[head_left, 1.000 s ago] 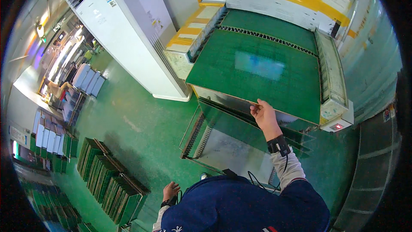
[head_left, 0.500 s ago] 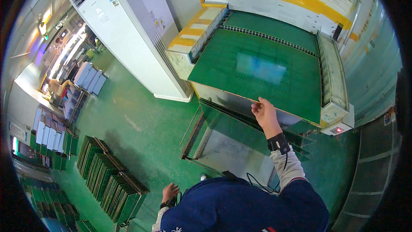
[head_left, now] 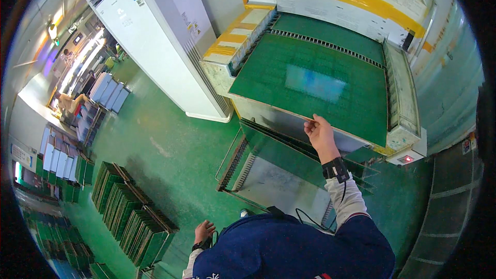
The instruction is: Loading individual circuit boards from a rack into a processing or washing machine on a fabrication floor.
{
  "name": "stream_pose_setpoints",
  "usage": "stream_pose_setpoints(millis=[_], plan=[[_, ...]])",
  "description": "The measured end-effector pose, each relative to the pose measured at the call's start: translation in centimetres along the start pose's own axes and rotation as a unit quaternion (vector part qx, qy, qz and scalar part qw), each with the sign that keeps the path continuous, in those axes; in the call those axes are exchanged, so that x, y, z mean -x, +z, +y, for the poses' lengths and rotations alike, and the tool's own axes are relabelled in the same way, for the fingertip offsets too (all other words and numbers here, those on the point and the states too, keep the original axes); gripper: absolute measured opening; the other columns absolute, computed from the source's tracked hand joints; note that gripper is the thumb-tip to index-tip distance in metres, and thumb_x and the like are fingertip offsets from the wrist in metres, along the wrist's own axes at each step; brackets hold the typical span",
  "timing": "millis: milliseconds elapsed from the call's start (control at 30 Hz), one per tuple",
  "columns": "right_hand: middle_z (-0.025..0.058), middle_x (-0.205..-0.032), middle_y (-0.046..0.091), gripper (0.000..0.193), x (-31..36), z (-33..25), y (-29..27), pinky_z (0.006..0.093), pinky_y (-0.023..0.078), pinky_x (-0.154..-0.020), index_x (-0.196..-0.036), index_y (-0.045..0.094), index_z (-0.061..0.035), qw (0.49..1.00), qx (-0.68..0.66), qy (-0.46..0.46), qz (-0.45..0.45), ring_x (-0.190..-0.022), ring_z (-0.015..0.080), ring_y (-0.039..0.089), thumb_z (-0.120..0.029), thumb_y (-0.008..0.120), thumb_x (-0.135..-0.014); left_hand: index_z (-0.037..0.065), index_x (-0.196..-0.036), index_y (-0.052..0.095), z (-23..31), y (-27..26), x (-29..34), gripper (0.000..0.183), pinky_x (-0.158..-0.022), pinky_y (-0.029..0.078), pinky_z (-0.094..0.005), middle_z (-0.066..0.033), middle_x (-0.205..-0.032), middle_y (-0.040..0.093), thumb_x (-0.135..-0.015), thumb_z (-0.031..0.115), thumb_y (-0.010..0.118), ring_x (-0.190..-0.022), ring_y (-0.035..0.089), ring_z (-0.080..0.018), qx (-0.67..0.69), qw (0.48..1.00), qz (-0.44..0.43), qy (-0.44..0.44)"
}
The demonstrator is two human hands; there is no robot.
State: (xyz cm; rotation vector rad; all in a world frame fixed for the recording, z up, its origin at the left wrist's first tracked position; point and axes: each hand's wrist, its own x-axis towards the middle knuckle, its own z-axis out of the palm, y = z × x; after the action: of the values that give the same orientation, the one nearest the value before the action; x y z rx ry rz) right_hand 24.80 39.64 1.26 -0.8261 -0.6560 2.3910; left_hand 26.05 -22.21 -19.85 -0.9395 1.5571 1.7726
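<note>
Right hand (head_left: 320, 133) first: on my feed I have it at the near edge of a large, flat, rectangular green panel (head_left: 310, 90), fingers bunched narrow with the tips touching that edge; I cannot tell whether the thumb closes underneath. A black strap (head_left: 335, 169) circles its wrist. My panel lies flat between a pale side housing striped with yellow tape (head_left: 235, 46) on the left and a worn, off-white side housing (head_left: 400, 93) on the right. Just beyond its far edge I see a dark toothed row (head_left: 330, 46), then a second green sheet (head_left: 330, 31). Down near my body, the left hand (head_left: 203, 231) hangs holding nothing, its fingers loosely parted and slightly curled. Below the panel's near edge stands a metal-framed rack with slotted sides (head_left: 231, 168). Well to the left, thin green boards (head_left: 126, 212) stand on edge in rows, and a tall white cabinet (head_left: 150, 46) rises beside the taped housing.
</note>
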Motion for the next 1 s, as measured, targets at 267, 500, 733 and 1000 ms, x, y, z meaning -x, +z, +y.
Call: stream_pose_setpoints(millis=[267, 500, 733, 1000], plan=[[0.0098, -0.08, 0.057, 0.018, -0.5, -0.2, 0.2, 0.0358, 0.048, -0.062, -0.088, 0.052, -0.0053, 1.0, 0.009, 0.008, -0.001, -0.069, 0.0221, 0.058, -0.02, 0.062, -0.082, -0.002, -0.116, 0.047, -0.2, -0.8, -1.1, 0.038, -0.062, 0.051, -0.0387, -0.0188, -0.104, 0.059, -0.089, 0.023, 0.057, -0.077, 0.061, -0.0315, 0.005, 1.0, -0.012, -0.017], [0.0128, -0.085, 0.063, 0.018, -1.4, -0.6, -0.2, 0.0355, 0.049, -0.062, -0.088, 0.053, -0.0045, 1.0, 0.017, 0.008, -0.016, -0.068, 0.0219, 0.059, -0.02, 0.061, -0.083, -0.002, -0.116, 0.048, 0.2, 0.2, -0.2, 0.038, -0.062, 0.051, -0.0396, -0.0198, -0.105, 0.059, -0.089, 0.022, 0.057, -0.077, 0.061, -0.0321, -0.001, 1.0, -0.003, -0.005], [0.0125, -0.088, 0.064, 0.025, -2.5, -0.8, 0.6, 0.0331, 0.049, -0.063, -0.093, 0.055, -0.0032, 0.998, 0.032, 0.038, -0.027, -0.067, 0.0202, 0.06, -0.026, 0.06, -0.084, -0.002, -0.115, 0.048, -3.1, -5.8, -5.5, 0.039, -0.065, 0.05, -0.0386, -0.0181, -0.106, 0.059, -0.088, 0.025, 0.057, -0.086, 0.061, -0.0324, -0.186, 0.961, -0.11, 0.173], [0.0091, -0.085, 0.064, 0.043, 3.0, 0.2, 0.9, 0.0267, 0.049, -0.064, -0.095, 0.06, -0.0003, 0.941, 0.338, -0.013, -0.032, -0.071, 0.0157, 0.061, -0.042, 0.059, -0.085, -0.002, -0.118, 0.048, -0.5, -0.7, -2.5, 0.042, -0.061, 0.05, -0.0366, -0.0172, -0.108, 0.059, -0.089, 0.028, 0.056, -0.084, 0.061, -0.0303, -0.017, 0.999, -0.034, -0.011]])
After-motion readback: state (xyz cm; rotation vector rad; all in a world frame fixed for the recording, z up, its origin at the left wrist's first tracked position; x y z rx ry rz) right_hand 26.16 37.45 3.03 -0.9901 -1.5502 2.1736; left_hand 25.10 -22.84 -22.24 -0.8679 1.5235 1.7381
